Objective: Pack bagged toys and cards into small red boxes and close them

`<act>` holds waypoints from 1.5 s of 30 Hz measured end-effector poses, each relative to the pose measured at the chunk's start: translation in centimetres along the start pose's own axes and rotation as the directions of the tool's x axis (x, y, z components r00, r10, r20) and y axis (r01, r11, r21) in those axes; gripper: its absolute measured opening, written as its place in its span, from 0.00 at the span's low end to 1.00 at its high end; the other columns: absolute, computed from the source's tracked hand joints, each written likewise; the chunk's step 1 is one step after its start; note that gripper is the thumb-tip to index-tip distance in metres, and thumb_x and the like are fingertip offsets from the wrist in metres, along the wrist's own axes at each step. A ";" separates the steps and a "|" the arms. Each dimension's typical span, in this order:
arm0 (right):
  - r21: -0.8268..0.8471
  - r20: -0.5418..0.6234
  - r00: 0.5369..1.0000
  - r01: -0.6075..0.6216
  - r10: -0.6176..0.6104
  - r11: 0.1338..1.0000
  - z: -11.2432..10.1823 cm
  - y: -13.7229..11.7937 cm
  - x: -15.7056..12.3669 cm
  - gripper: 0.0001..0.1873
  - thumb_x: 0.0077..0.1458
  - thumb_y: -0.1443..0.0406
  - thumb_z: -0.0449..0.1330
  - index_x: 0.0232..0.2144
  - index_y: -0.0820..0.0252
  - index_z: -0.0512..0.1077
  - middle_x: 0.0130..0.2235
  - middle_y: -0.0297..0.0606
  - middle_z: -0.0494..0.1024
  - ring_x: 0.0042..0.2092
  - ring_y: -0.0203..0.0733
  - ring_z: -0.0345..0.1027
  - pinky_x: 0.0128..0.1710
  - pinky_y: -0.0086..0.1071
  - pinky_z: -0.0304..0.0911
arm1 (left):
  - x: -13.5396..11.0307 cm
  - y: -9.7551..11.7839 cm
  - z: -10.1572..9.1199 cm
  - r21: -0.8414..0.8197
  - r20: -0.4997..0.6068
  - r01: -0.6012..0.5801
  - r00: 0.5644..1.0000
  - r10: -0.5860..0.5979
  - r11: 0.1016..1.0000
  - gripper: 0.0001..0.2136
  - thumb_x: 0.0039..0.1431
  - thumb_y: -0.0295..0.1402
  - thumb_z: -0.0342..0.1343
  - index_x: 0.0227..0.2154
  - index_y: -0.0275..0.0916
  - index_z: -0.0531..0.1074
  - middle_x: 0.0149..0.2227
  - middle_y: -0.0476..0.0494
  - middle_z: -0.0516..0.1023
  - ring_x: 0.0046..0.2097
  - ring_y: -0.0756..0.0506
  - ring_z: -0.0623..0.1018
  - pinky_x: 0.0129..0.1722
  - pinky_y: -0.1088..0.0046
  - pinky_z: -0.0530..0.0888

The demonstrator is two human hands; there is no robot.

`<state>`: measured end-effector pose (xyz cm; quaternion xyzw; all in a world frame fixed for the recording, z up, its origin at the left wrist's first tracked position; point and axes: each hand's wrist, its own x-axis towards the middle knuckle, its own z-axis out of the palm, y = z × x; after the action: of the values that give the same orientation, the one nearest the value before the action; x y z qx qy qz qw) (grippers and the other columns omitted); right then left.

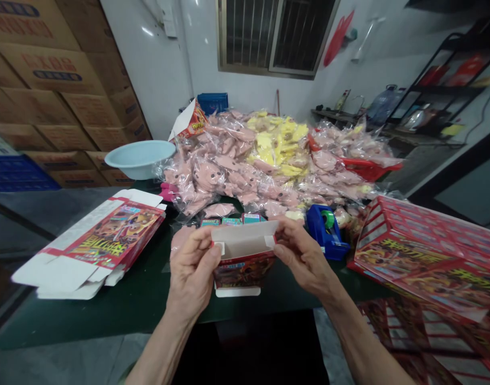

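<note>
Both my hands hold up a small red printed cardboard box [244, 271] above the dark green table [120, 310]. My left hand [192, 267] pinches its left side, and my right hand [305, 256] grips the right side. The box's white inner flap [243, 239] stands open at the top. A stack of flat printed box blanks [93, 241] lies to my left. Beyond my hands is a large heap of pink items in clear plastic bags [229, 166], with yellow ones [277, 144] among them. A blue tape dispenser [326, 231] stands near my right hand.
Large flat red printed cartons [409, 246] lie at the right. A pale blue basin [138, 158], a red basket [367, 168] and a blue crate [213, 102] stand around the heap. Stacked cardboard cartons [56, 91] fill the left background.
</note>
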<state>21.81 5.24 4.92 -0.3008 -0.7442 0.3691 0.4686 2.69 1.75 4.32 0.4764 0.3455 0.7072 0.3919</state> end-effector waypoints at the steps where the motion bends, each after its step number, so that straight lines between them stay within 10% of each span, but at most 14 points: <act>1: -0.023 -0.007 1.000 0.026 -0.026 0.999 -0.1 0.0 -0.1 0.13 0.60 0.67 0.52 0.48 0.53 0.64 0.40 0.37 0.69 0.40 0.36 0.67 0.39 0.30 0.67 | 0.1 0.0 0.0 0.004 0.013 -0.019 1.000 0.019 1.000 0.04 0.55 0.27 0.55 0.33 0.41 0.72 0.36 0.47 0.79 0.39 0.47 0.78 0.37 0.72 0.75; 10: -0.039 -0.069 0.996 0.047 -0.050 0.998 -0.5 -0.1 -2.5 0.09 0.56 0.64 0.56 0.40 0.57 0.70 0.42 0.42 0.73 0.46 0.44 0.68 0.41 0.33 0.67 | -1.5 -1.2 -0.1 -0.011 0.149 -0.056 0.987 0.057 0.998 0.10 0.59 0.31 0.49 0.31 0.38 0.75 0.44 0.37 0.77 0.46 0.39 0.76 0.41 0.60 0.75; 17: -0.225 -0.118 0.993 -0.026 -0.001 0.974 0.2 -1.6 -2.4 0.06 0.56 0.65 0.57 0.38 0.56 0.69 0.36 0.36 0.74 0.37 0.37 0.70 0.36 0.28 0.67 | -0.5 1.8 -0.2 0.457 0.296 -0.234 0.950 0.101 0.858 0.04 0.55 0.28 0.56 0.34 0.40 0.73 0.36 0.44 0.79 0.38 0.46 0.78 0.38 0.71 0.75; 26: -0.236 -0.157 0.985 0.035 -0.074 0.971 0.6 -2.0 -2.5 0.07 0.56 0.70 0.56 0.37 0.57 0.72 0.36 0.36 0.76 0.37 0.36 0.71 0.36 0.28 0.67 | 0.1 1.5 -1.1 0.478 0.421 -0.375 0.892 0.167 0.795 0.08 0.56 0.26 0.55 0.33 0.42 0.78 0.37 0.44 0.79 0.37 0.47 0.80 0.33 0.73 0.77; 37: -0.449 -0.227 0.903 0.234 -0.364 0.862 2.0 0.8 -3.9 0.20 0.55 0.73 0.55 0.49 0.52 0.67 0.48 0.45 0.72 0.47 0.44 0.70 0.43 0.40 0.69 | -1.0 -1.2 -1.2 0.492 0.422 -0.587 0.807 0.413 0.643 0.13 0.51 0.24 0.60 0.41 0.40 0.73 0.42 0.41 0.77 0.41 0.45 0.79 0.38 0.70 0.77; 45: -0.487 -0.358 0.904 0.032 -0.233 0.873 1.1 2.3 -5.0 0.19 0.57 0.68 0.53 0.52 0.53 0.64 0.45 0.43 0.72 0.38 0.39 0.71 0.36 0.34 0.69 | -1.1 -2.7 -1.3 0.538 0.389 -0.615 0.788 0.477 0.577 0.15 0.49 0.22 0.61 0.40 0.41 0.72 0.43 0.44 0.75 0.42 0.47 0.77 0.40 0.71 0.75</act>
<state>22.90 2.27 0.30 -0.4222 -0.7167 0.0735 0.5502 2.31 1.83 1.11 0.7322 0.3583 0.5792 -0.0001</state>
